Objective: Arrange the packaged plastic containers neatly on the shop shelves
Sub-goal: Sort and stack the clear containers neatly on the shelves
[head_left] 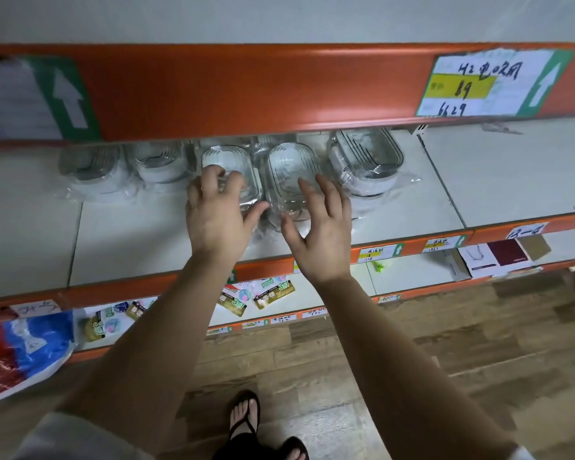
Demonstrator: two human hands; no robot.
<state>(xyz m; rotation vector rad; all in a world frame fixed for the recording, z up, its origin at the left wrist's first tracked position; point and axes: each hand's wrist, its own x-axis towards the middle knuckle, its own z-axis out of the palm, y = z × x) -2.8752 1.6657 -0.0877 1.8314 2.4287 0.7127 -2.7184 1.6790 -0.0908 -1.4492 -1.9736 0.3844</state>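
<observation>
Two hands on wrapped clear containers, on a white shop shelf.

The white shelf (130, 234) has an orange front edge, and a wooden floor (412, 360) lies at 6 o'clock. At 12 o'clock the orange rail (246, 88) of the upper shelf hides the back of the row and carries a handwritten price label (472, 84) at 1 o'clock. The left hand (216, 214) curls its fingers over one container (229, 164). The right hand (319, 227), fingers spread wide, rests on the second container (289, 167), just beside the first at its 3 o'clock. Other wrapped containers (365, 157) stand at 9 and 3 o'clock. A blue and red bag (24, 346) lies at 8 o'clock.
</observation>
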